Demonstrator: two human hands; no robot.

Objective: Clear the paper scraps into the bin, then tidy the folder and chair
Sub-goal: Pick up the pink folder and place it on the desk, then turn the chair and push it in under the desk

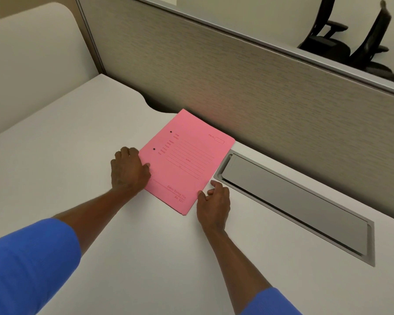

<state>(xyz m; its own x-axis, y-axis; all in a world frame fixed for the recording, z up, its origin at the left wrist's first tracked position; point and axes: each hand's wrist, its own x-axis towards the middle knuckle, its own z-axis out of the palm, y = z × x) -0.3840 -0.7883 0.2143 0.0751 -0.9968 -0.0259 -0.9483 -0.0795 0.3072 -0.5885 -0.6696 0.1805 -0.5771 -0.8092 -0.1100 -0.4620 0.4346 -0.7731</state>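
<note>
A pink paper folder (187, 160) lies flat and closed on the white desk (77, 155), close to the grey partition. My left hand (129, 170) rests palm down against the folder's left edge, thumb touching it. At the folder's lower right edge my right hand (214, 201) has its fingertips spread on the edge. Neither hand lifts the folder. No paper scraps or bin are in view.
A grey metal cable flap (293, 201) is set into the desk right of the folder. The fabric partition (237, 76) runs along the desk's back. Two black office chairs (350, 39) stand beyond the partition at top right. A cable cutout (155, 105) notches the desk's back edge.
</note>
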